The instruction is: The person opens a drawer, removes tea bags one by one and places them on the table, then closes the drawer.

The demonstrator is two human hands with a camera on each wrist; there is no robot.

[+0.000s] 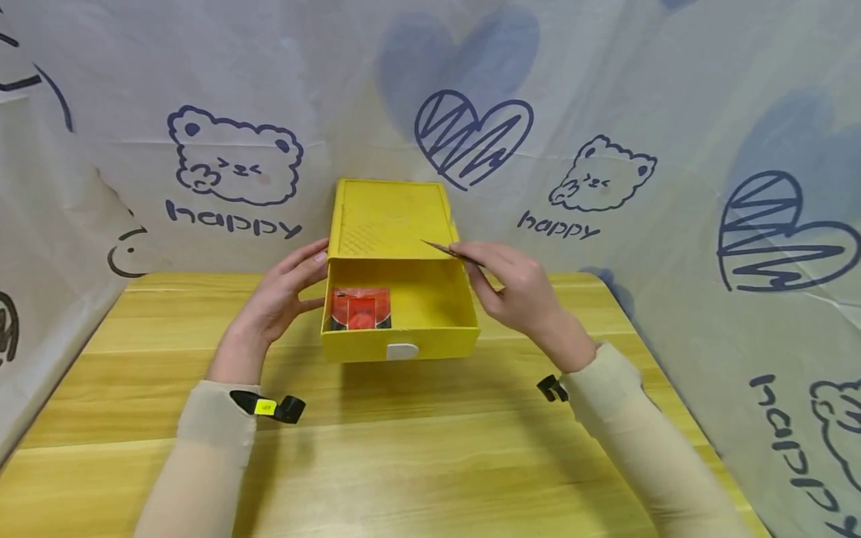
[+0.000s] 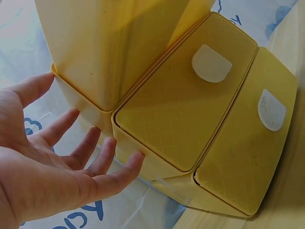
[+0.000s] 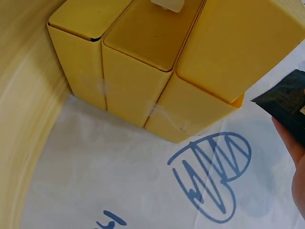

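A black packet (image 3: 287, 98) is held just right of the centre of the head view, seen almost edge-on above the front right corner of a yellow cabinet (image 1: 403, 217). It is pinched between the thumb and fingers of the right hand (image 1: 514, 288); its flat face is shown at the right edge of the right wrist view. Below it, at the centre of the head view, the top drawer (image 1: 440, 345) is pulled out. A red packet (image 1: 362, 308) is contained in the drawer's front left part; whether it lies flat or leans cannot be told. At centre left, the cabinet's side is touched by the fingertips of the left hand (image 1: 279, 295), whose fingers are spread, with nothing gripped. In the left wrist view, two lower drawers (image 2: 167, 114) are seen pushed in, each fitted with a white tab (image 2: 212, 64). The cabinet is stood on a wooden table (image 1: 403, 463), backed by a white sheet (image 1: 350, 82) printed with hearts and bears.
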